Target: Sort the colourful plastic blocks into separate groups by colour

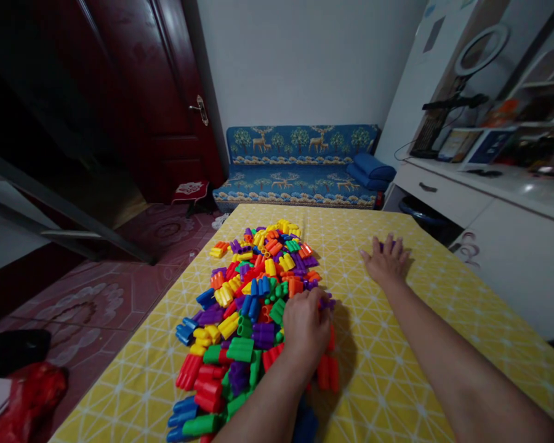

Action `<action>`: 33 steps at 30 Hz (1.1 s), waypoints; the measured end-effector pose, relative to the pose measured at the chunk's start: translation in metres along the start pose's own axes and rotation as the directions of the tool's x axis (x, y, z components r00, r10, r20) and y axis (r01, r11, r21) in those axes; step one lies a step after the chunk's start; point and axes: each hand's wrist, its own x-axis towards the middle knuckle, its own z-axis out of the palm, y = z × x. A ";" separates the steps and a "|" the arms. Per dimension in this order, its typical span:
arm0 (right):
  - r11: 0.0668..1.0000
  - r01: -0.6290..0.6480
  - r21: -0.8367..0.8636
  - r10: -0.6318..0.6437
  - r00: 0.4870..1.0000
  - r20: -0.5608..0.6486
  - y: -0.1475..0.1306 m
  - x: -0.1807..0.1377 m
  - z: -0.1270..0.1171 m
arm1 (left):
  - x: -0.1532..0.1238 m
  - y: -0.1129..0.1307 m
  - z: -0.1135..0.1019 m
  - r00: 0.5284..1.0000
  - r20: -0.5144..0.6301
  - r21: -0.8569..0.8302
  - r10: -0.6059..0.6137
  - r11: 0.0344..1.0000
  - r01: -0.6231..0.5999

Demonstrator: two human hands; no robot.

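Note:
A long heap of plastic building blocks (240, 349) in red, yellow, blue, green, orange and purple covers the left and middle of the table. My left hand (307, 326) is at the heap's right edge, its fingers curled down around a purple block (330, 303) that is partly hidden. Farther right, my right hand (388, 263) rests low over the tablecloth with its fingers spread. Bits of purple show between those fingers, apparently another block under them. Beside my left wrist lie orange blocks (327, 372).
The yellow patterned tablecloth (378, 381) covers the table. Beyond it stands a blue sofa (300, 166), with a dark red door (166, 111) and small stool (191, 191) to its left. A white cabinet (512, 227) runs along the right; a metal ladder-like frame (69, 234) stands left.

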 end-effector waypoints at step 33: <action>0.185 -0.203 0.961 0.198 0.966 0.166 -0.011 -0.107 -0.028 | -0.002 -0.009 0.002 0.981 0.012 0.362 0.196 0.913 -0.187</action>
